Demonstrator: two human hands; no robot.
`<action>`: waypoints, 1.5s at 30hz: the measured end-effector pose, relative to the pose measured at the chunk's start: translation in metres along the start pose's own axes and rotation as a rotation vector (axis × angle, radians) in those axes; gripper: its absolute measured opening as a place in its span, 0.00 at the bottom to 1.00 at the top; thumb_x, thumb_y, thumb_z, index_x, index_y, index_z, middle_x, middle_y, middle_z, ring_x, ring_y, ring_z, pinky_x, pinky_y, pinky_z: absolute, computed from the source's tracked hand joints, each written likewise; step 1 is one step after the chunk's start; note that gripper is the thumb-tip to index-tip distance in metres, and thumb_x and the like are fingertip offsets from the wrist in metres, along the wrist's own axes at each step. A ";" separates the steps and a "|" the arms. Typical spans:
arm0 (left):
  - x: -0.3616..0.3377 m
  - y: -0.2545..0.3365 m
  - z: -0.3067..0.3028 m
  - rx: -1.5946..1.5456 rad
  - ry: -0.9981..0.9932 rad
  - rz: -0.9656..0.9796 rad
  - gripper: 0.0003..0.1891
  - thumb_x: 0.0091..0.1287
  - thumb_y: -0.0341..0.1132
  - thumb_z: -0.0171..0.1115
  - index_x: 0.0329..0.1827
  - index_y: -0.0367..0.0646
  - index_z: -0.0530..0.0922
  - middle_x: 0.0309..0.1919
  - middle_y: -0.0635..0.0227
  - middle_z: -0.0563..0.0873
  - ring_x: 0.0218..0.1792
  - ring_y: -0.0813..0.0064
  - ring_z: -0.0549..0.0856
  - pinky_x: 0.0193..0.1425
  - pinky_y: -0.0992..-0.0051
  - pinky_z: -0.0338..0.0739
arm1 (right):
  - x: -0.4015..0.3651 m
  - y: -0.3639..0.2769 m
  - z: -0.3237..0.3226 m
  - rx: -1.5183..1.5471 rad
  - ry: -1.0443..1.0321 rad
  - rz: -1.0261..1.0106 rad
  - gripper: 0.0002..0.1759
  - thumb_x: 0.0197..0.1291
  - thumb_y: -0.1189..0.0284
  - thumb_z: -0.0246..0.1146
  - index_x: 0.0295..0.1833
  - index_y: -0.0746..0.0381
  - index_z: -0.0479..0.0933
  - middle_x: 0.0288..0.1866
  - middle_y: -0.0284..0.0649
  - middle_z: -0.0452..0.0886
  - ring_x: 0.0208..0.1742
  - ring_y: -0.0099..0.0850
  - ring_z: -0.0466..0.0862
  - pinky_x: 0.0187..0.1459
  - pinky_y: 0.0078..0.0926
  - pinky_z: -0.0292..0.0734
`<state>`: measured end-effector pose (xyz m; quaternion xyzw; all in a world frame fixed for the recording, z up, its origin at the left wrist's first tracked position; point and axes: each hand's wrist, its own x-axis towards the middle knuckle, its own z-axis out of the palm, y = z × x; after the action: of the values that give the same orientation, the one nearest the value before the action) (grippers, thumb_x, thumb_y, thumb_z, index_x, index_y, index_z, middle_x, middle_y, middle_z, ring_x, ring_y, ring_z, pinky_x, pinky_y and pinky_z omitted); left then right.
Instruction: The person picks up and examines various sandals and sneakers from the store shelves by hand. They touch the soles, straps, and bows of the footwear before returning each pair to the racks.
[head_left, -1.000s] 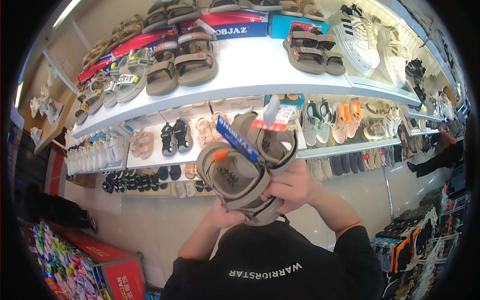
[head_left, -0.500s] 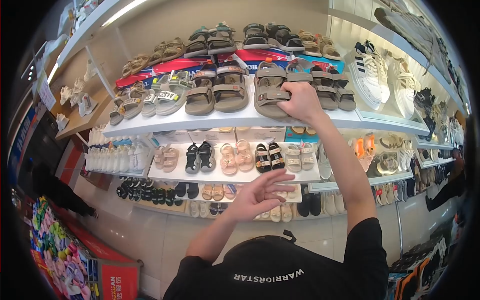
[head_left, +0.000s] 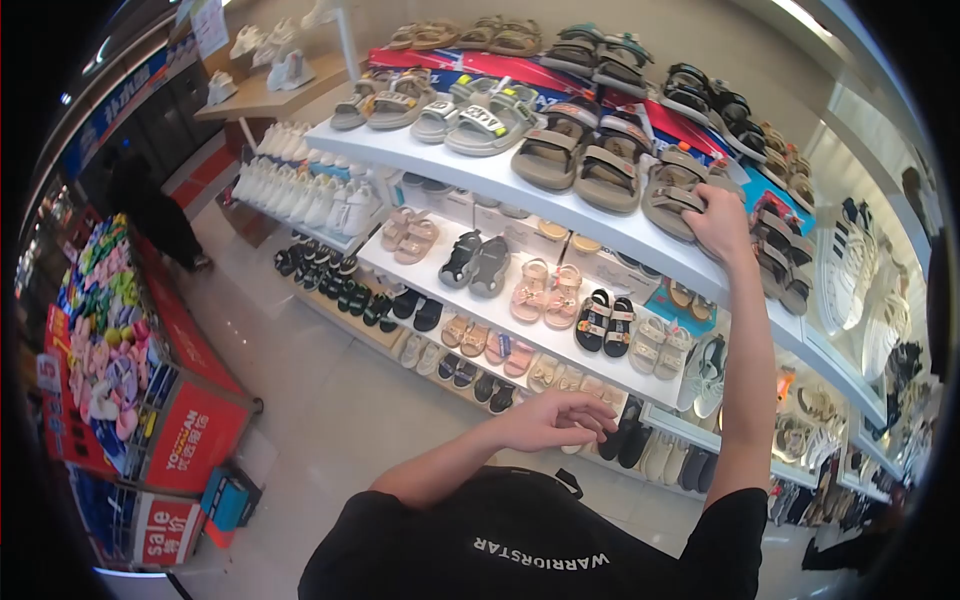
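Observation:
On the top shelf, my right hand (head_left: 722,222) is closed on a taupe strapped sandal (head_left: 672,196), which still rests on the white surface. My fingers are bent over its straps, and the hand covers part of its mate behind. To the left of it stands a pair of brown sandals with dark footbeds (head_left: 612,165); to the right is another grey-brown pair (head_left: 783,250). My left hand (head_left: 560,418) hovers in front of the lower shelves, touching nothing, with its fingers apart and slightly curled.
Beneath the top shelf (head_left: 450,175), further shelves carry small sandals (head_left: 475,262) and white shoes (head_left: 300,190). White sneakers (head_left: 845,265) stand at the right. A red bin (head_left: 190,440) heaped with colourful slippers (head_left: 110,340) is at the left. A person in dark clothes (head_left: 150,200) is beyond it.
The view has swung left and tilted, bringing more floor and the red bin into sight. My right hand stays on the taupe sandal. My left hand is lower, its fingers more curled.

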<state>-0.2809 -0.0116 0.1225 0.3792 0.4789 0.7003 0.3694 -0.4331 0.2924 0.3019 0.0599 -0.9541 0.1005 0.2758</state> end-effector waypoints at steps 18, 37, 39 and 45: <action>-0.131 -0.027 0.028 -0.175 0.538 -0.053 0.16 0.76 0.28 0.57 0.65 0.36 0.75 0.57 0.56 0.85 0.55 0.67 0.86 0.58 0.68 0.81 | -0.011 -0.003 -0.018 0.053 -0.105 -0.002 0.19 0.56 0.62 0.72 0.46 0.67 0.83 0.37 0.52 0.86 0.39 0.46 0.86 0.45 0.40 0.79; -0.232 0.031 -0.130 -0.187 0.412 0.072 0.16 0.74 0.29 0.58 0.63 0.36 0.77 0.56 0.56 0.86 0.56 0.67 0.86 0.57 0.68 0.82 | 0.106 -0.298 0.082 0.118 -0.212 -0.434 0.21 0.60 0.64 0.69 0.52 0.68 0.79 0.50 0.51 0.84 0.55 0.45 0.83 0.60 0.41 0.76; -0.255 0.038 -0.146 -0.167 0.431 0.047 0.16 0.74 0.28 0.58 0.62 0.36 0.77 0.56 0.56 0.86 0.56 0.66 0.86 0.58 0.67 0.82 | 0.139 -0.336 0.104 0.065 -0.247 -0.434 0.23 0.60 0.63 0.69 0.56 0.68 0.79 0.53 0.51 0.83 0.58 0.45 0.82 0.61 0.41 0.76; -0.303 0.059 -0.184 -0.194 0.548 0.060 0.15 0.74 0.26 0.58 0.62 0.36 0.77 0.56 0.56 0.86 0.55 0.65 0.86 0.57 0.66 0.82 | 0.228 -0.430 0.178 -0.056 -0.155 -0.312 0.36 0.63 0.52 0.68 0.68 0.63 0.72 0.61 0.54 0.80 0.66 0.51 0.77 0.63 0.50 0.75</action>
<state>-0.3196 -0.3663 0.0787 0.1530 0.4802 0.8297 0.2398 -0.6434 -0.1788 0.3455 0.2072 -0.9540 0.0251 0.2154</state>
